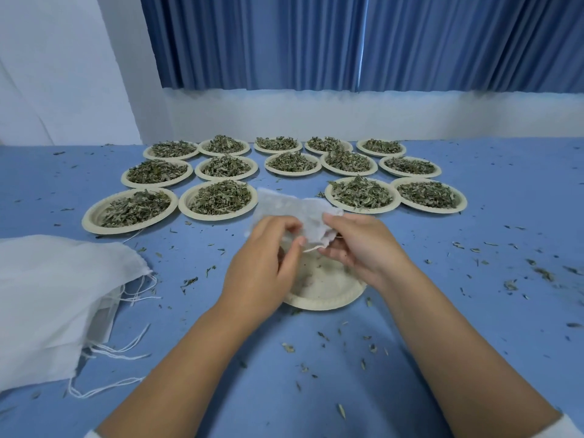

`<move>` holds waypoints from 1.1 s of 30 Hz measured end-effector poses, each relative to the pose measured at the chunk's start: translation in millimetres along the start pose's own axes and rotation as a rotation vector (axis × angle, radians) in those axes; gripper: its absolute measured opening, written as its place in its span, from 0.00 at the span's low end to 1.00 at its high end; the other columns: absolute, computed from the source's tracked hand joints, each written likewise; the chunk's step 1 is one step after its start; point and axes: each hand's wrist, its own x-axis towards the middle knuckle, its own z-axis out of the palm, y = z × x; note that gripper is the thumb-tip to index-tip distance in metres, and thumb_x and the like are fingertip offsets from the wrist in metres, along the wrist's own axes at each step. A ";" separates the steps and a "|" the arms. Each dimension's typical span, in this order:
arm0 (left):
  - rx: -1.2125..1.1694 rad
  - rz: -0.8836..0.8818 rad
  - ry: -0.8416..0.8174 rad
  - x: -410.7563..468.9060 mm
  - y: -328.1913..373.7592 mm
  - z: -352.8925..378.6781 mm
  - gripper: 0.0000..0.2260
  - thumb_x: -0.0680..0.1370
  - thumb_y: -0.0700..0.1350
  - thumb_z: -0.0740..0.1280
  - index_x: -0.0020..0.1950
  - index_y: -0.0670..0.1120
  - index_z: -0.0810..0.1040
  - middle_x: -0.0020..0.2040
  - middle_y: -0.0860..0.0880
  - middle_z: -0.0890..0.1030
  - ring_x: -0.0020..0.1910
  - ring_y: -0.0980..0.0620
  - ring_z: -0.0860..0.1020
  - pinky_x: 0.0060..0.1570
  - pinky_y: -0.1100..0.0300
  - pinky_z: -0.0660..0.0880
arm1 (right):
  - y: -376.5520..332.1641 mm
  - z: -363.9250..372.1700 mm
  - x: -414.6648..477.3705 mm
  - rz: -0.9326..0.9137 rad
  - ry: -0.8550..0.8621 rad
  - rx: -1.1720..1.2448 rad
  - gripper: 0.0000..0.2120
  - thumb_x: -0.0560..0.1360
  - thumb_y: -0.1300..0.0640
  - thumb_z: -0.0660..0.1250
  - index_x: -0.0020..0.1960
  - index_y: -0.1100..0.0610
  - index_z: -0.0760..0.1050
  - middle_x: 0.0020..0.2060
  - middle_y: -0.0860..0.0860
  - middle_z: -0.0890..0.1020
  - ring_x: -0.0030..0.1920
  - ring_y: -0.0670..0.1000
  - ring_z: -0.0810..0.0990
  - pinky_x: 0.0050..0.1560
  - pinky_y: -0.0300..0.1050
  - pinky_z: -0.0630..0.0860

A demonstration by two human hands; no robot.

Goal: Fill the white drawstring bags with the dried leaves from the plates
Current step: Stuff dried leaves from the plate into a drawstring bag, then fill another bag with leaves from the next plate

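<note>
Both my hands hold one small white drawstring bag above a nearly bare paper plate with only crumbs in it. My left hand pinches the bag's near edge and my right hand grips its right side, with a drawstring loop showing between them. Whether the bag holds leaves I cannot tell. Several paper plates heaped with dried green leaves stand in rows beyond the bag. A pile of white drawstring bags lies at the left, strings trailing.
The blue table is strewn with loose leaf bits, thickest at the right. Behind the plates are a white wall and blue curtains. The nearest leaf plates sit just beyond my hands.
</note>
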 end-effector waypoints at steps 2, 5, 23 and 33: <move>-0.002 -0.051 0.029 -0.7 -3.9 -0.1 0.12 0.80 0.52 0.60 0.62 0.52 0.72 0.58 0.60 0.71 0.42 0.60 0.75 0.42 0.60 0.73 | -5.7 -15.3 3.9 -0.067 0.130 0.032 0.09 0.79 0.61 0.66 0.42 0.61 0.80 0.30 0.51 0.84 0.31 0.47 0.83 0.33 0.38 0.79; -0.010 -0.129 0.048 -0.6 -10.8 1.7 0.12 0.80 0.51 0.61 0.64 0.52 0.71 0.58 0.60 0.70 0.46 0.63 0.74 0.43 0.60 0.73 | -15.5 -49.5 10.2 -0.171 0.338 0.122 0.05 0.78 0.60 0.67 0.45 0.59 0.80 0.29 0.49 0.84 0.30 0.44 0.83 0.32 0.36 0.79; 0.033 -0.023 0.023 -0.8 -14.1 18.5 0.08 0.79 0.43 0.63 0.58 0.51 0.75 0.54 0.57 0.75 0.53 0.69 0.72 0.48 0.76 0.65 | -12.6 -205.8 47.0 -0.281 1.061 0.556 0.14 0.79 0.67 0.60 0.64 0.66 0.71 0.55 0.59 0.79 0.39 0.49 0.82 0.35 0.40 0.78; 0.035 -0.026 0.003 -0.7 -9.7 16.6 0.08 0.79 0.45 0.62 0.58 0.50 0.75 0.53 0.58 0.75 0.54 0.70 0.71 0.49 0.78 0.65 | -21.4 -183.6 36.5 -0.126 0.975 0.371 0.12 0.77 0.64 0.61 0.60 0.61 0.72 0.43 0.54 0.80 0.32 0.49 0.79 0.38 0.42 0.81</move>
